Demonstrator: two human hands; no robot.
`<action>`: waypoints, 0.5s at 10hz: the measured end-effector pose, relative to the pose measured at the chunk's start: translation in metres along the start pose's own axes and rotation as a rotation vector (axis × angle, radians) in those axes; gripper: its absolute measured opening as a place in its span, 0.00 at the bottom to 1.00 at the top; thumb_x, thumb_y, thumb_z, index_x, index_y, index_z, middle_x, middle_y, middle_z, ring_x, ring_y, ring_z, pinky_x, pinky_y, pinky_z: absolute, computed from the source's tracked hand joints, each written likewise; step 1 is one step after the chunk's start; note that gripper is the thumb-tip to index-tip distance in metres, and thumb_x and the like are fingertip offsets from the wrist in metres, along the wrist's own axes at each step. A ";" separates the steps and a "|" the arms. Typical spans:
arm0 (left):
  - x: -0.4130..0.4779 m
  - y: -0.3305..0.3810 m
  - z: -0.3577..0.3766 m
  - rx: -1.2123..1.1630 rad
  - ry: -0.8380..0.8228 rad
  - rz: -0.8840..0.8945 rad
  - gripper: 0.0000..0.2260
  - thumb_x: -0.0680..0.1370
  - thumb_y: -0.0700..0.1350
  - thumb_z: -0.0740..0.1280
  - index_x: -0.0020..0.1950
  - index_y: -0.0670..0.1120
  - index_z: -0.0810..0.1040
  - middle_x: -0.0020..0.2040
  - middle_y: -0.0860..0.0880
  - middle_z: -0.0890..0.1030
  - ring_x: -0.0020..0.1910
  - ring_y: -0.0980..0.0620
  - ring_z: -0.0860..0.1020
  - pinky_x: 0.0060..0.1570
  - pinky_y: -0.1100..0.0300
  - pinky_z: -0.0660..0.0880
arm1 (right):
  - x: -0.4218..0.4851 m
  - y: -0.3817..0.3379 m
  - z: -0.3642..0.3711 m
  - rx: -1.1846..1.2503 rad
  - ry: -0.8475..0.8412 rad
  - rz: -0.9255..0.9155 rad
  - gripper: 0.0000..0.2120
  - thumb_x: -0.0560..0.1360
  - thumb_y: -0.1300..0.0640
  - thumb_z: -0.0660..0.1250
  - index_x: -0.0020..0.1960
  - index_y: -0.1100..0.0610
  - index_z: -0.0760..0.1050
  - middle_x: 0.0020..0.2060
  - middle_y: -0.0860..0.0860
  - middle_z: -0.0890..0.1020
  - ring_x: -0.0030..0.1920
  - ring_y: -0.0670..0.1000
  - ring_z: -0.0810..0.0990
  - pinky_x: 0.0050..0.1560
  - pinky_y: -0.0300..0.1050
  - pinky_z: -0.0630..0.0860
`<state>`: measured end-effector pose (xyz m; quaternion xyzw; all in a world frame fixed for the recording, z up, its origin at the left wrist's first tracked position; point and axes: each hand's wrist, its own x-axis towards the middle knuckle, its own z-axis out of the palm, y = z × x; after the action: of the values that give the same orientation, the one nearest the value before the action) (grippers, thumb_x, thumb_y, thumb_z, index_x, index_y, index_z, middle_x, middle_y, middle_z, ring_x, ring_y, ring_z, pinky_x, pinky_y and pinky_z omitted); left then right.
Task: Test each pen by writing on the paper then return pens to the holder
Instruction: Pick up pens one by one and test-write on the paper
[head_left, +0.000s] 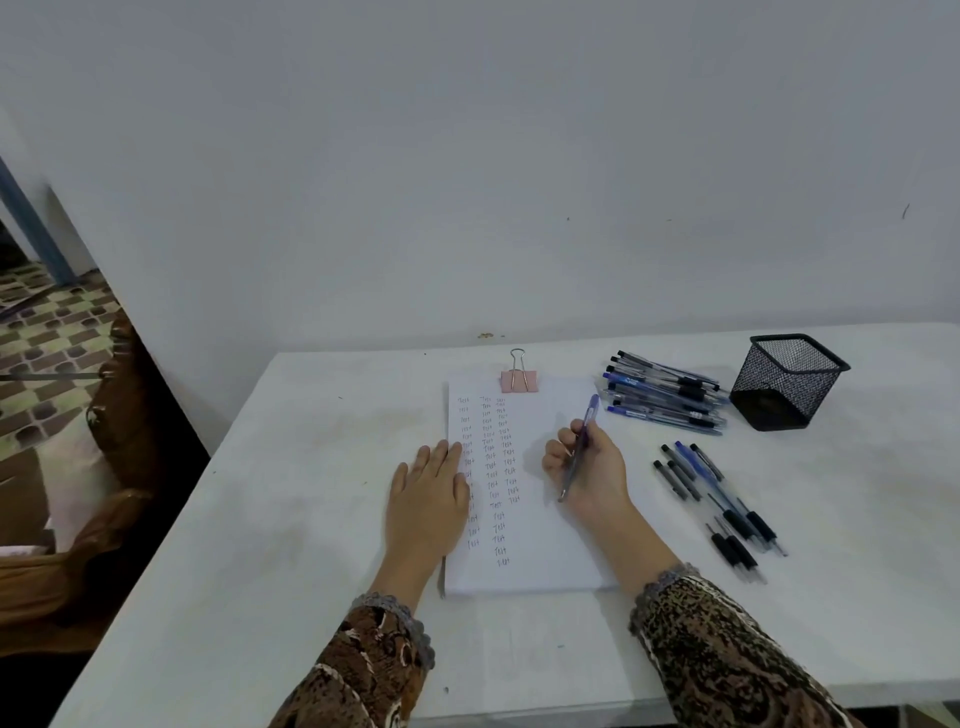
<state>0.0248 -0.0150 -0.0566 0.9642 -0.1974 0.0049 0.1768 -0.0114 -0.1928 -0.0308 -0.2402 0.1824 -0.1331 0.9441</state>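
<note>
— On the paper (545, 519), mid-counter (311, 493), what is held?
— A pen (579, 452) is clamped in the curled fingers of the right hand (587, 467); tip contact cannot be told. The sheet is pinned by the left hand (428, 499), fingers straight.
— What could be got wrong?
— Tested and untested pens could be mixed: a far lot (665, 397) and a near lot (722, 509) are laid close together at right. No pens are seen in the holder (789, 382), far right.

Right hand (587, 467) grips a purple pen (579, 447) over the paper (545, 519) at frame centre, left hand (428, 493) flat on the sheet's left edge. Upper right, a pile of pens (665, 395) lies beside the mesh holder (789, 382); more pens (722, 509) lie at right.
</note>
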 end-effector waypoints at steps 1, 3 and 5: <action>0.000 0.000 0.000 -0.009 -0.002 -0.003 0.22 0.82 0.49 0.46 0.76 0.52 0.50 0.77 0.54 0.51 0.76 0.55 0.47 0.74 0.55 0.43 | 0.000 0.001 0.001 0.049 0.015 0.032 0.13 0.82 0.53 0.53 0.44 0.56 0.72 0.24 0.48 0.72 0.18 0.45 0.63 0.20 0.32 0.60; -0.002 0.001 -0.002 -0.002 0.008 -0.006 0.22 0.82 0.48 0.46 0.76 0.52 0.50 0.77 0.54 0.51 0.76 0.54 0.48 0.74 0.55 0.44 | -0.001 0.004 0.009 -0.140 0.055 -0.006 0.11 0.82 0.53 0.53 0.45 0.53 0.71 0.23 0.47 0.66 0.19 0.45 0.60 0.21 0.32 0.56; -0.002 0.002 -0.004 -0.006 0.009 -0.007 0.21 0.82 0.48 0.46 0.76 0.52 0.51 0.77 0.54 0.52 0.76 0.54 0.48 0.73 0.55 0.44 | -0.004 0.002 0.012 -0.261 0.081 0.000 0.13 0.83 0.54 0.51 0.44 0.55 0.69 0.29 0.49 0.65 0.19 0.45 0.60 0.21 0.33 0.57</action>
<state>0.0224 -0.0146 -0.0525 0.9644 -0.1931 0.0082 0.1805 -0.0101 -0.1848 -0.0206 -0.3553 0.2359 -0.1177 0.8968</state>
